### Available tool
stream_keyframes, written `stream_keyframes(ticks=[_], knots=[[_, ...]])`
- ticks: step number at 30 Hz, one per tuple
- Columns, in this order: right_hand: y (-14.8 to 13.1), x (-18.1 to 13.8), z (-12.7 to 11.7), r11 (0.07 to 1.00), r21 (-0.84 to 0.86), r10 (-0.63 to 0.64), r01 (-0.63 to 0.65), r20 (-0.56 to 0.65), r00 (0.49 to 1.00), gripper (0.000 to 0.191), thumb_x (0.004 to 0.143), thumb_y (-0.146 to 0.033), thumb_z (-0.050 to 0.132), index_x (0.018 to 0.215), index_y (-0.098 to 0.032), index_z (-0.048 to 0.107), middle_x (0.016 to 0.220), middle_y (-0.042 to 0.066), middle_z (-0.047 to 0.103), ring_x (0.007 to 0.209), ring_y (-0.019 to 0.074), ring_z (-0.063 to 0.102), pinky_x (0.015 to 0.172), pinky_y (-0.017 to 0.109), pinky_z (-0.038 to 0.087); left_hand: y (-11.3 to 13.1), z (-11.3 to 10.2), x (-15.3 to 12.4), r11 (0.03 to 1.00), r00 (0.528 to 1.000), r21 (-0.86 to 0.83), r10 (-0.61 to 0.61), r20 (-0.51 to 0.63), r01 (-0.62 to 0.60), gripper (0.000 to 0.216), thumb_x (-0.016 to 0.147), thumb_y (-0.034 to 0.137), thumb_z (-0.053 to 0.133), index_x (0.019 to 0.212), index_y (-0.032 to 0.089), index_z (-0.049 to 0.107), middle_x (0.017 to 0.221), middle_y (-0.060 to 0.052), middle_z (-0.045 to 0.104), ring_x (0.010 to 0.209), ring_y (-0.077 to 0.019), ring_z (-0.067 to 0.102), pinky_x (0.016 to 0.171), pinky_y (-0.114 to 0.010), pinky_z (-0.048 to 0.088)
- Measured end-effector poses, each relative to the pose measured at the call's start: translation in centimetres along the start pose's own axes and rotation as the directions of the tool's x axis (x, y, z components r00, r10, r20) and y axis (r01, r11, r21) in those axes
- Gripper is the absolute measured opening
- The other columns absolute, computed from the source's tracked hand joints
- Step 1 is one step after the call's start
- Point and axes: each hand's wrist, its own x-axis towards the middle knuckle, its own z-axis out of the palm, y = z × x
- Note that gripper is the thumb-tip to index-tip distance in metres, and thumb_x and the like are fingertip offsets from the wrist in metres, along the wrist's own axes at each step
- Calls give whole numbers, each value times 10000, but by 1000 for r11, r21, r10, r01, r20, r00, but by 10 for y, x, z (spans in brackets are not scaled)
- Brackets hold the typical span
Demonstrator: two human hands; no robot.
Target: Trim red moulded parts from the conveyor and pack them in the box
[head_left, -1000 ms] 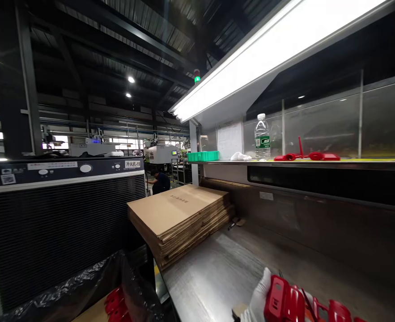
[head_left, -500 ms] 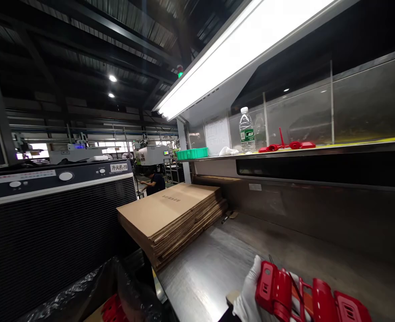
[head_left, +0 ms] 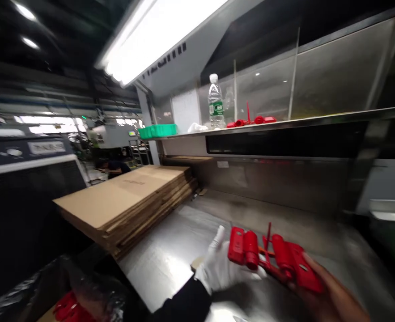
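Head view, bench: steel worktop [head_left: 184,255], its shine smeared by motion blur.
Left hand [head_left: 221,268]: mine, white-gloved, dark sleeve at the wrist; palm turned toward the part, forefinger raised, the other fingers closed round the part's left end.
Right hand [head_left: 331,297]: mine, bare, coming in from the lower right, thumb side up; it clasps the part's right end from beneath.
Red plastic part [head_left: 271,257]: two moulded halves joined by a thin runner, held just above the worktop between my two hands. I judge that a grip on each end keeps the halves level and the runner exposed.
Hold: both hands clenched on the part; neither is released.
Cardboard stack [head_left: 126,201]: flattened boxes piled at the worktop's left edge, well apart from my hands, likely kept there within reach.
Shelf [head_left: 318,120]: above the back wall, bearing a water bottle [head_left: 215,100], a green tray [head_left: 157,130], a white cloth [head_left: 197,128] and more red parts [head_left: 251,120].
Black bag [head_left: 32,290]: lower left, below bench level, red pieces [head_left: 70,308] showing inside it.
Background: a person bent over, far left, blurred.
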Motion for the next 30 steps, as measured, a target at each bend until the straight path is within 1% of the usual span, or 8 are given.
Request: stream_keyframes(ticks=[5,9,12,18,21,24,27,30], knots=[[-11,-10,23,993,108,33,-35,21,999,336,869,-327,748,1147,-146,691,1029,81,751,816,204,705,696,324,624,-4,-11,3,999,999,-34,9,36,-8,775,940,676,320,1239,15,593,1095,-203,686,990,-318,652,850,-387,421],[-11,-11,14,994,112,3,-14,99,995,295,921,-347,675,1128,-138,704,1089,101,734,900,201,691,769,288,597,-7,-5,1,1000,998,21,10,66,-12,785,907,699,394,1241,19,599,1055,-210,696,923,-306,671,835,-403,457],[-12,-10,7,997,72,-23,12,146,989,235,930,-340,658,1091,-180,721,1096,77,731,927,182,679,786,250,575,-8,-1,1,998,996,59,29,82,-34,816,872,741,410,1231,37,612,1165,-225,659,904,-294,671,771,-387,490],[-12,-11,4,998,-60,-3,23,314,949,360,956,-352,605,1308,-278,612,1281,74,651,1126,225,616,954,331,513,-9,2,-3,988,989,95,116,95,-125,845,820,815,379,1325,163,562,1131,-183,679,718,-246,670,634,-345,447],[-8,-12,6,991,-117,-24,70,352,936,371,940,-368,622,1304,-298,613,1272,90,651,1150,258,606,969,387,497,-11,1,-3,979,982,95,173,75,-180,852,822,824,343,1353,187,536,1053,-163,698,654,-241,658,574,-330,399],[-5,-14,12,973,-158,-112,166,307,945,412,886,-407,689,1277,-294,632,1245,98,658,1144,282,602,937,389,506,-12,-4,-2,972,976,88,213,47,-216,849,820,821,366,1298,153,581,1005,-165,695,671,-248,650,573,-336,399],[-4,-18,21,927,-267,-198,264,250,948,453,849,-472,715,1247,-266,651,1199,122,666,1117,325,604,837,402,540,-12,-10,-2,964,966,76,257,-10,-255,695,866,719,466,1180,130,658,1000,-158,704,755,-265,666,603,-344,440],[-6,-23,31,877,-340,-242,340,299,923,400,869,-485,690,1192,-248,686,1138,121,682,1089,320,611,878,418,519,-10,-14,-2,960,957,55,278,-83,-274,507,919,595,506,1096,165,706,966,-118,737,733,-238,678,619,-341,482]])
